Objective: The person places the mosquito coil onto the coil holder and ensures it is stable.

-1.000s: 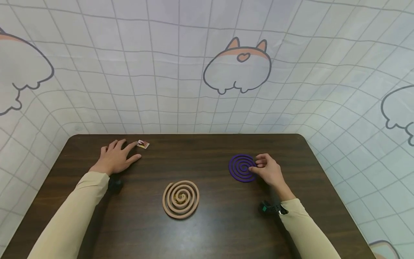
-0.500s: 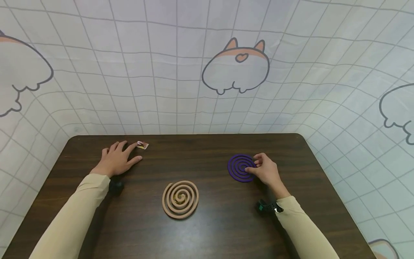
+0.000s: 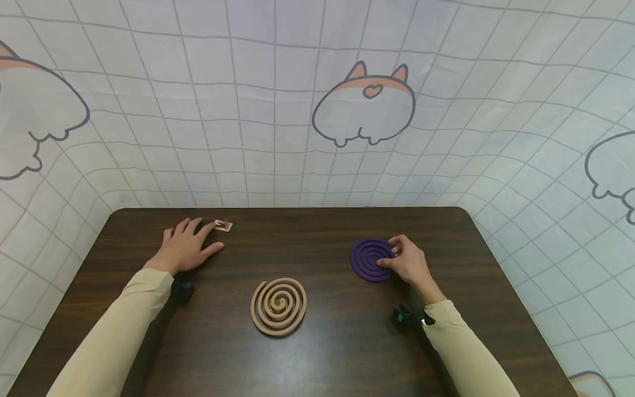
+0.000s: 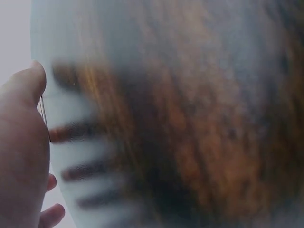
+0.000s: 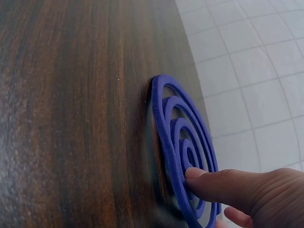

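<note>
In the head view, a purple mosquito coil (image 3: 355,259) lies at the right of the table. My right hand (image 3: 410,263) holds its right side, thumb on the spiral and the other fingers curled at the edge. From the right wrist, the thumb (image 5: 223,183) presses on the purple coil's rings; the other fingers are mostly hidden. My left hand (image 3: 182,249) rests at the far left with fingers spread, its index fingertip against a small printed packet or card (image 3: 223,225). A tan mosquito coil (image 3: 255,309) lies nearer, untouched, with something gold-coloured at its centre.
The dark wooden table (image 3: 317,364) has rounded far corners. A white gridded curtain (image 3: 268,110) with cartoon animal prints hangs behind it and along both sides. A dark wristband (image 3: 409,316) sits on the right wrist.
The right thumb has slid slightly further left over the purple coil. Both hands otherwise stay nearly in place; the small card has turned slightly, and the head view has shifted a little.
</note>
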### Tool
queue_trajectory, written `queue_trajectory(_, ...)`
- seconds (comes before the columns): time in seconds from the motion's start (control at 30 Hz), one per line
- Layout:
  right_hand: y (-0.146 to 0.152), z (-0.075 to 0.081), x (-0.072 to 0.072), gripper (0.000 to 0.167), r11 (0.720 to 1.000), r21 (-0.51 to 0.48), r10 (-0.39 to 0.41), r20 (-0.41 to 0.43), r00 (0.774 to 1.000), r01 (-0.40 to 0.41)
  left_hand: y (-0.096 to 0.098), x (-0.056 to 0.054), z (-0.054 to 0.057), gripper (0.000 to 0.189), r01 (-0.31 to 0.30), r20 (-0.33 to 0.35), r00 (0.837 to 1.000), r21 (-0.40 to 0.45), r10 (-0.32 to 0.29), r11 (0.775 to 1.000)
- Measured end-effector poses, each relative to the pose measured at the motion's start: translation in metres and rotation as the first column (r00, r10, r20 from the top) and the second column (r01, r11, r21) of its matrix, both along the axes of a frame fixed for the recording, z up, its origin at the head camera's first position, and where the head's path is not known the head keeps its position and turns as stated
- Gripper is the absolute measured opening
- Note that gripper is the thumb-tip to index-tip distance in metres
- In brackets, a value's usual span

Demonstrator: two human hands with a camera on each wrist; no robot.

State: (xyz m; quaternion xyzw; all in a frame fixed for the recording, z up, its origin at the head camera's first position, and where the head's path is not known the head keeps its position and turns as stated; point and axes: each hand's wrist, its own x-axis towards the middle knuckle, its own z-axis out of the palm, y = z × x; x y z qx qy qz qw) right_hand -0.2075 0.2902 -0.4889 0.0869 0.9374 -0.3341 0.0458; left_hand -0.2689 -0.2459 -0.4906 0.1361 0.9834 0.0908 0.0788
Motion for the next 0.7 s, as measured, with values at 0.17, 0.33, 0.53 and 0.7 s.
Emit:
queue_trajectory(0.17,-0.0009,0.0020,-0.0007,0.063,1.000,0.014,0.007,-0.008,1.000,-0.006,-0.0004,0.0014,-0.0012,0.077,0.009,-0.004,1.000,-0.005,-0.009,1.000)
queue_trajectory(0.33,0.0012,0.0029,-0.0004,0.067,1.000,-0.014,-0.001,0.028,1.000,0.002,0.0028,0.0017,-0.0022,0.077,0.022,0.001,1.000,-0.007,-0.022,1.000)
queue_trajectory(0.53,0.0034,0.0034,-0.0002,0.089,0.995,-0.099,-0.024,0.065,0.998,0.031,0.0042,0.0032,-0.0025,0.077,0.026,-0.005,1.000,-0.018,-0.026,1.000)
queue_trajectory(0.7,0.0041,0.0013,-0.0016,0.097,0.991,-0.130,-0.018,0.071,0.997,0.027,0.0012,0.0056,-0.0017,0.077,0.014,0.002,1.000,-0.015,-0.014,1.000)
